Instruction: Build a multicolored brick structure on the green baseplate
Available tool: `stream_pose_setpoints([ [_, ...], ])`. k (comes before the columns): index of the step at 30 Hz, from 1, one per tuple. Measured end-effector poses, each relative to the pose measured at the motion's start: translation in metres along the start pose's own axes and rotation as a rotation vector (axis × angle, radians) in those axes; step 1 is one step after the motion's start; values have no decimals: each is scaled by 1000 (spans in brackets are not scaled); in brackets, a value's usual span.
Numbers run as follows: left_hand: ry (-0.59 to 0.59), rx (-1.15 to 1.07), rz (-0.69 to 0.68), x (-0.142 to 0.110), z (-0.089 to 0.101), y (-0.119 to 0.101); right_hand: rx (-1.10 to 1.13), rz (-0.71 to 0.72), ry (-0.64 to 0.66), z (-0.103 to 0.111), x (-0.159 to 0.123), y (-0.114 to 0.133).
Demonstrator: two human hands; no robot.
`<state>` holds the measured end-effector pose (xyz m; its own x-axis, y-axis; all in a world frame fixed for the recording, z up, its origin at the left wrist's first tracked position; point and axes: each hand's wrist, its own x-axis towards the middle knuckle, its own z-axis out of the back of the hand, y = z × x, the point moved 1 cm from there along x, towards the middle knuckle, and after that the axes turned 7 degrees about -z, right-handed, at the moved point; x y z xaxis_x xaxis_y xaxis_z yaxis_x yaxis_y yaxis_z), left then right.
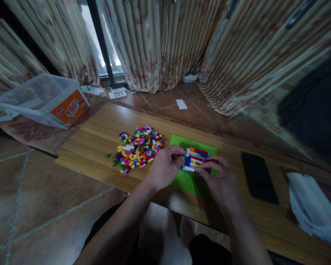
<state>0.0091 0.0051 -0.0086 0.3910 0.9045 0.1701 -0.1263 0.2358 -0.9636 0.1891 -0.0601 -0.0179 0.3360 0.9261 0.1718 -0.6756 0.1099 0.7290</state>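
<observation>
Build over plate on bench; several coloured rows already joined, can't tell if complete. Left hand pinching build's 9 o'clock edge, right hand gripping around 4 o'clock. Many bricks not attached, loose pile at build's 9 o'clock.

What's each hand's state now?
Left hand: partly closed, pinching left edge of multicoloured plastic-brick block.
Right hand: partly closed at its right edge; grip unclear.
</observation>
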Motion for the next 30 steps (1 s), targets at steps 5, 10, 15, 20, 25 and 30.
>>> stream_pose_setpoints([
  [5,39,-103,12,0,-5,5,18,7,-3,7,1,2],
  [10,92,-189,11,-1,-8,0,132,44,-80,16,0,13],
  [15,217,-214,-47,-4,-15,-9,159,93,39,11,-4,19],
  [20,216,-110,-115,-4,-17,-15,198,95,65,13,-4,16],
  [25,112,-12,-87,0,-12,-9,161,-12,-7,27,0,-1],
  [30,36,21,-55,2,-6,0,145,-125,67,31,2,-18],
])
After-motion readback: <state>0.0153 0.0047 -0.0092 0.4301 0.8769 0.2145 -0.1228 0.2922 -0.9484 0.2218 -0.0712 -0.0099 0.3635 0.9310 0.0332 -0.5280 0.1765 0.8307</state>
